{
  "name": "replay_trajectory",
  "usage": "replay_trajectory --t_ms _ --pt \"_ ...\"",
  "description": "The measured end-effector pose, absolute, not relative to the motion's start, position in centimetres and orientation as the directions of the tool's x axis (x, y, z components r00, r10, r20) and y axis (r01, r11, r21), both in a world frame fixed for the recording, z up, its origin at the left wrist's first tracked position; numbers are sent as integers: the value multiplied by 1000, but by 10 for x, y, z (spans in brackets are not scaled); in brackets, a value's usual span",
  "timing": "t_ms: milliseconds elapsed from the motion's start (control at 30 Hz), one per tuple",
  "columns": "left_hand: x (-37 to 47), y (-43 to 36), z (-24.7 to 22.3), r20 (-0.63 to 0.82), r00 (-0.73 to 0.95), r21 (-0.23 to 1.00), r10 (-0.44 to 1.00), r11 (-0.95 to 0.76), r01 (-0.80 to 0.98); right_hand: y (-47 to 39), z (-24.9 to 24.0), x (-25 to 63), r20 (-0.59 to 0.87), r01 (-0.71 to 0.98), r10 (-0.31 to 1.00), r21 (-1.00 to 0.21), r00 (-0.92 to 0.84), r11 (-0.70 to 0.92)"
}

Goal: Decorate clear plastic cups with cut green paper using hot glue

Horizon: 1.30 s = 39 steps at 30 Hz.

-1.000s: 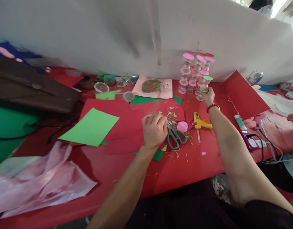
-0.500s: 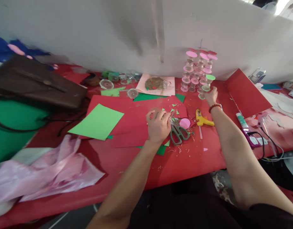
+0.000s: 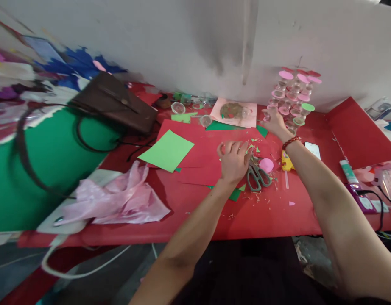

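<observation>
My left hand is palm down over the red paper, fingers loosely bent and apart, with nothing visible in them. Its thumb is beside the grey-handled scissors. My right hand, with a red bead bracelet at the wrist, reaches to the lower left of a stack of clear plastic cups layered with pink, red and green paper discs. Its fingers look spread and slightly blurred; whether they touch the cups I cannot tell. A pink paper circle lies by the scissors. The yellow glue gun is partly behind my right forearm.
A light green sheet lies left of my left hand. Behind are loose clear cups and a pink sheet with a brown wreath shape. A brown bag, pink plastic, a phone and a folded red card surround the workspace.
The view has turned left, so things sit farther right. My right hand has moved from the stack's lower right side to its lower left. My left hand stays over the red paper.
</observation>
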State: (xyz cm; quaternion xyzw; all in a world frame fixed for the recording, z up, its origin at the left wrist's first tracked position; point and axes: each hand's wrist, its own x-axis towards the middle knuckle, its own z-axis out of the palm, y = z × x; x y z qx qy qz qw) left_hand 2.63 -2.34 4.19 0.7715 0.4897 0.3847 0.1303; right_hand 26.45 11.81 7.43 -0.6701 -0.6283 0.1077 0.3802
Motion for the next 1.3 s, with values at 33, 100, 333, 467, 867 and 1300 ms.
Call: replay_trajectory --t_ms 33,100,333,467,867,1300 --pt "27 -24 42 482 213 567 850 -487 664 130 74 252 303 773 938 -631 167 67" --pt "27 -26 42 513 206 530 833 -496 688 151 74 232 261 793 951 -608 164 30" --pt "29 -31 39 602 238 358 763 -524 773 186 59 198 102 835 944 -504 314 -223" --pt "28 -32 43 583 249 359 773 -520 775 179 56 196 192 893 942 -415 275 -176" --pt "31 -7 26 434 114 709 894 -417 569 18 91 191 272 909 962 -404 7 108" --pt "28 10 11 423 215 904 880 -425 -40 -60 34 204 664 729 742 -551 89 406"
